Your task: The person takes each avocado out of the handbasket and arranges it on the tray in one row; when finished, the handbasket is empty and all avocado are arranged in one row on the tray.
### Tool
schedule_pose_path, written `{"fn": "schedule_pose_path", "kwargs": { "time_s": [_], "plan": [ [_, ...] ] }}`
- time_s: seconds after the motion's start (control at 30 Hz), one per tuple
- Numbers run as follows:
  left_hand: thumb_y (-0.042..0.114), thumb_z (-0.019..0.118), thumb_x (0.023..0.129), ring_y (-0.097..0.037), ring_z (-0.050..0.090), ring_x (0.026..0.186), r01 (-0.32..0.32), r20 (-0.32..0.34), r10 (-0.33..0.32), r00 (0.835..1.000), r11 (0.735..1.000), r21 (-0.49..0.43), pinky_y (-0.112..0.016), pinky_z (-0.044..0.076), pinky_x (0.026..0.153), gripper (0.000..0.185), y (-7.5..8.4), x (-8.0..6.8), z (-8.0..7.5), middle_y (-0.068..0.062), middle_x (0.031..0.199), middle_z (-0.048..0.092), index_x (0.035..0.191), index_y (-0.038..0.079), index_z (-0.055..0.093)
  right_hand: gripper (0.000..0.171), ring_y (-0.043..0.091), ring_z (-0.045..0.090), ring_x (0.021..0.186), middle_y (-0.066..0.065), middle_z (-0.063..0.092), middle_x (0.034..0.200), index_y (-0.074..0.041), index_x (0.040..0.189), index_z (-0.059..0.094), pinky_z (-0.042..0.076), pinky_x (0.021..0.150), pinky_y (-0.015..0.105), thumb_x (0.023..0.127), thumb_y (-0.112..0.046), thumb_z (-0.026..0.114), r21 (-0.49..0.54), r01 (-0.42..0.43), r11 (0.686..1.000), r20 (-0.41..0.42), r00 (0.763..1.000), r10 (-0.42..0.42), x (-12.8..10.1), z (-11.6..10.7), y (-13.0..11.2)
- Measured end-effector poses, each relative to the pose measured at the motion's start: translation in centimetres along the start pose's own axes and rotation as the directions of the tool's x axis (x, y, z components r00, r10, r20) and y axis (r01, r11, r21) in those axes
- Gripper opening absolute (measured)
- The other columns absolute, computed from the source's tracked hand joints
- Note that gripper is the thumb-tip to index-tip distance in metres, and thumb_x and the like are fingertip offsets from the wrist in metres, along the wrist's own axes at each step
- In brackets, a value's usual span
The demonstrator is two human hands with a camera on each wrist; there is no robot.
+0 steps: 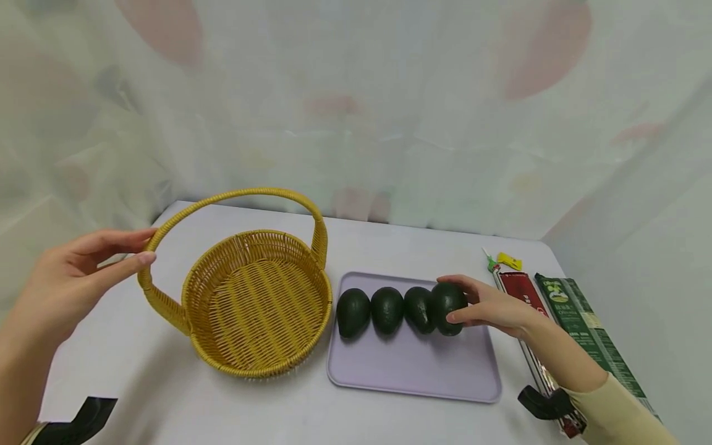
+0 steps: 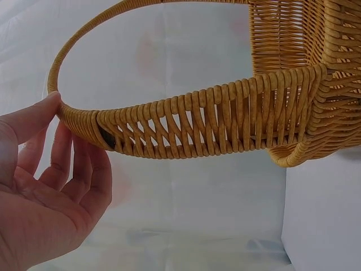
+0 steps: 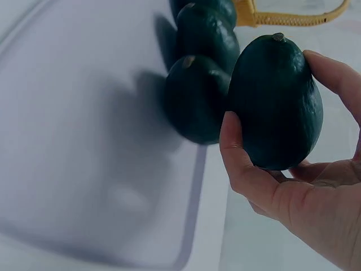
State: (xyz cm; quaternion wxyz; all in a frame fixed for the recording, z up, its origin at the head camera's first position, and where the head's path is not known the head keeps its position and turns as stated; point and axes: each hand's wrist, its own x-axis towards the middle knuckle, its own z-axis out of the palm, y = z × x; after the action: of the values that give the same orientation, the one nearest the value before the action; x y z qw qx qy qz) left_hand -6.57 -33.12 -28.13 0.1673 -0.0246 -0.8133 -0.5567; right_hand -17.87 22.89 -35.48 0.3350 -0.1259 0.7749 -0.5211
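Table's near edge (image 1: 311, 426) cut off

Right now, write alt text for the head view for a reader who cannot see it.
A right hand grips the rightmost avocado of four lined up on a lilac tray, while the left hand touches the handle of an empty yellow wicker basket beside it on a white table.

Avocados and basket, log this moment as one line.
right hand: grips end avocado | tray: three more avocados | left hand: touches basket handle | basket: empty
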Motion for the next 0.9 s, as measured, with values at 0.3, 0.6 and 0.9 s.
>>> {"fn": "schedule_pose_path", "kwargs": {
  "time_s": [0.3, 0.6, 0.9],
  "plan": [
    [-0.009, 0.069, 0.086, -0.001, 0.061, 0.1, 0.001, -0.012, 0.0, 1.0, 0.998, 0.058, -0.004, 0.047, 0.08, 0.03, -0.2, 0.0, 0.1, 0.011, 0.114, 0.069, 0.114, 0.001, 0.069, 0.08, 0.028, 0.053, 0.112, 0.023, 0.046, 0.133, -0.006, 0.15, 0.03, 0.056, 0.083, 0.036, 0.085, -0.014, 0.076, -0.029, -0.023, 0.999, -0.053, 0.998, 0.022, -0.8, -0.7, 1.6],
    [-0.012, 0.067, 0.085, -0.001, 0.062, 0.1, -0.023, -0.009, 0.023, 1.0, 1.0, -0.011, -0.004, 0.047, 0.08, 0.028, -0.4, -0.1, -0.1, 0.009, 0.115, 0.069, 0.112, -0.004, 0.067, 0.079, 0.033, 0.047, 0.117, 0.023, 0.043, 0.135, -0.007, 0.148, 0.032, 0.055, 0.082, 0.036, 0.084, -0.017, 0.077, -0.091, -0.051, 0.995, -0.112, 0.993, 0.04, -0.2, -0.8, 3.3],
    [-0.01, 0.068, 0.086, 0.0, 0.062, 0.1, -0.01, -0.015, 0.011, 1.0, 0.998, 0.064, -0.004, 0.047, 0.08, 0.029, -0.1, -0.1, 0.1, 0.011, 0.114, 0.069, 0.114, -0.001, 0.068, 0.078, 0.033, 0.046, 0.108, 0.025, 0.039, 0.134, -0.006, 0.146, 0.033, 0.053, 0.072, 0.036, 0.082, -0.016, 0.078, -0.111, -0.061, 0.992, -0.127, 0.991, 0.047, 0.6, -0.5, 4.6]
  ]
}}
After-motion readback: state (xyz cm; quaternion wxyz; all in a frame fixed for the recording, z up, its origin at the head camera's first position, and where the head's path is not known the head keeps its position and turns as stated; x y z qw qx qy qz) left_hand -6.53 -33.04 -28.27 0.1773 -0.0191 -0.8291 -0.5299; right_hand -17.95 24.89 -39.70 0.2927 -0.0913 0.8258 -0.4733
